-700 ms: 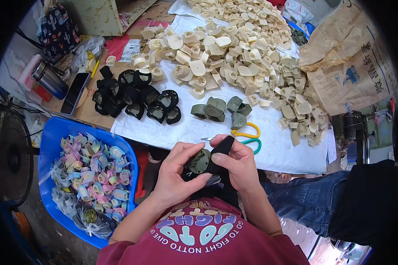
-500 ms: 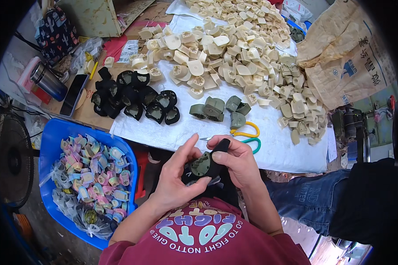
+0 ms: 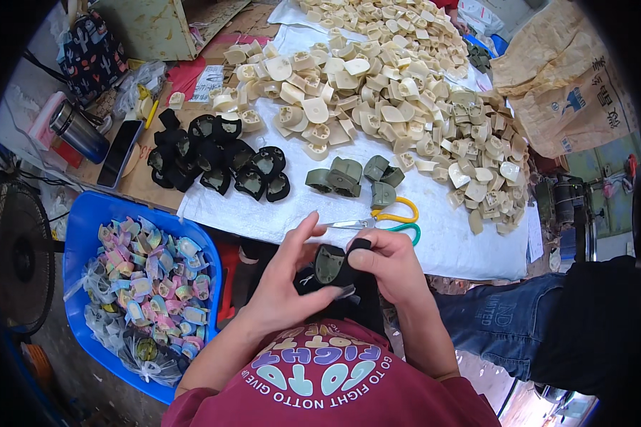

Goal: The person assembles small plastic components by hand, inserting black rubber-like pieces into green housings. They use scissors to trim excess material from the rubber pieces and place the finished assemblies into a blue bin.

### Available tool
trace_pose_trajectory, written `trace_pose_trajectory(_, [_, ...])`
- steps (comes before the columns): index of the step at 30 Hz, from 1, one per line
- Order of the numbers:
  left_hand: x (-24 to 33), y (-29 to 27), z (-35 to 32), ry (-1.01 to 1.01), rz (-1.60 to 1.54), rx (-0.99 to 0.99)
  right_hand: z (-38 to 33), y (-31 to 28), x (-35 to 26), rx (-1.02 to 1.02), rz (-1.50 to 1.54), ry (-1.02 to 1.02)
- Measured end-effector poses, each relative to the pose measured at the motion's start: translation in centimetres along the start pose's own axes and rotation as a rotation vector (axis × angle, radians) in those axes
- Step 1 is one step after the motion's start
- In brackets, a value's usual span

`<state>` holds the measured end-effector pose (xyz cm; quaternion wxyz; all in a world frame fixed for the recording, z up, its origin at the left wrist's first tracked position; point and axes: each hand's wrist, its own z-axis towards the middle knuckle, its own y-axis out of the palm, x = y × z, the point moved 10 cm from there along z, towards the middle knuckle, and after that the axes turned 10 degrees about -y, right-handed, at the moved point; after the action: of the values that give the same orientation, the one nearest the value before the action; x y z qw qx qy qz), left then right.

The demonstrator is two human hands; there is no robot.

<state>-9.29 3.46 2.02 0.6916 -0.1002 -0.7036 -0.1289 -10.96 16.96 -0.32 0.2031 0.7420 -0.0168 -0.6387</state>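
Observation:
Close to my body, my left hand (image 3: 281, 288) cups an olive-green moulded piece (image 3: 328, 263) shaped like a shoe heel, thumb below and fingers above. A strip of black fabric (image 3: 352, 266) wraps its right side. My right hand (image 3: 394, 267) pinches the fabric's upper end between thumb and fingers. Just beyond my hands lie scissors (image 3: 365, 223) with one yellow and one green handle. Several bare olive heels (image 3: 345, 175) sit behind them on the white sheet. To their left is a pile of black-covered heels (image 3: 238, 156).
A large heap of beige heels (image 3: 377, 92) covers the table's far side. At left stand a blue basket (image 3: 75, 277) of pastel pieces, a phone (image 3: 120, 153) and a steel flask (image 3: 78, 132). A brown paper sack (image 3: 541, 71) is at far right, near someone's jeans-clad leg (image 3: 491, 313).
The held heel has turned, and my right hand has shifted slightly down and right along the fabric. More of the scissor blades shows. The paper sack at the far right has moved and lifted.

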Motion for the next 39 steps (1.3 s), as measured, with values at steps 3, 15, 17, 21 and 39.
trace_pose_trajectory(3, [-3.0,1.0,-0.2,-0.364,-0.264,-0.116,-0.8,1.0,-1.3,0.008,-0.132,-0.15])
trace_pose_trajectory(15, [0.3,-0.1,0.3,0.086,0.264,0.023,-1.1,2.1,-1.5,0.012,-0.395,-0.09])
trace_pose_trajectory(17, [0.6,0.0,0.2,0.099,0.281,0.026,-1.0,2.3,-2.3,0.01,-0.452,-0.154])
trace_pose_trajectory(21, [0.8,0.1,0.2,0.138,0.306,0.032,-0.9,2.2,-2.6,0.003,-0.49,-0.182])
trace_pose_trajectory(39, [-5.0,1.7,-1.1,-0.123,-0.032,-0.103,0.7,-8.1,-1.9,-0.156,-1.743,-0.307])
